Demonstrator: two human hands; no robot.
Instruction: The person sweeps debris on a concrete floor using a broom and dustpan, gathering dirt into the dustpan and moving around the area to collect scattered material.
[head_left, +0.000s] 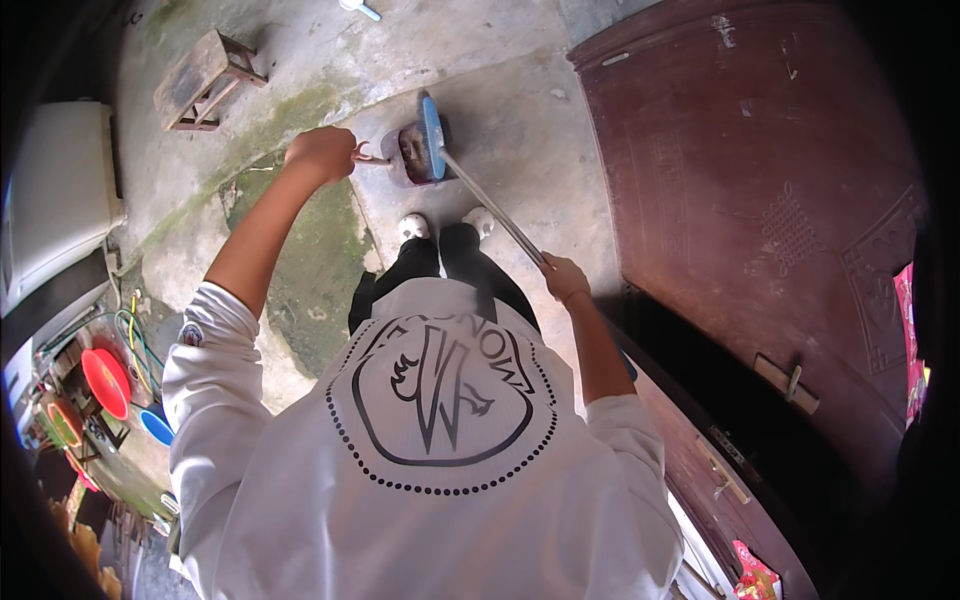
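My left hand (322, 154) is closed around the upper end of a dustpan's handle (375, 161), where a hook-shaped tip sticks out. The dustpan (395, 171) is at floor level just beyond my white shoes, with dark dirt (414, 152) inside it. In my right hand (564, 277) is the metal stick (495, 208) of a broom. The broom's blue head (433, 139) is over the dustpan's right side, bristles facing left. Whether the bristles touch the pan I cannot tell.
A small wooden stool (196, 79) stands on the mossy concrete floor (517, 112) at upper left. Dark red double doors (697, 150) stand ajar on the right. A red basin (106, 382), a blue basin (156, 425) and a hose (136, 345) are at lower left. A light blue-handled object (364, 9) lies at the top.
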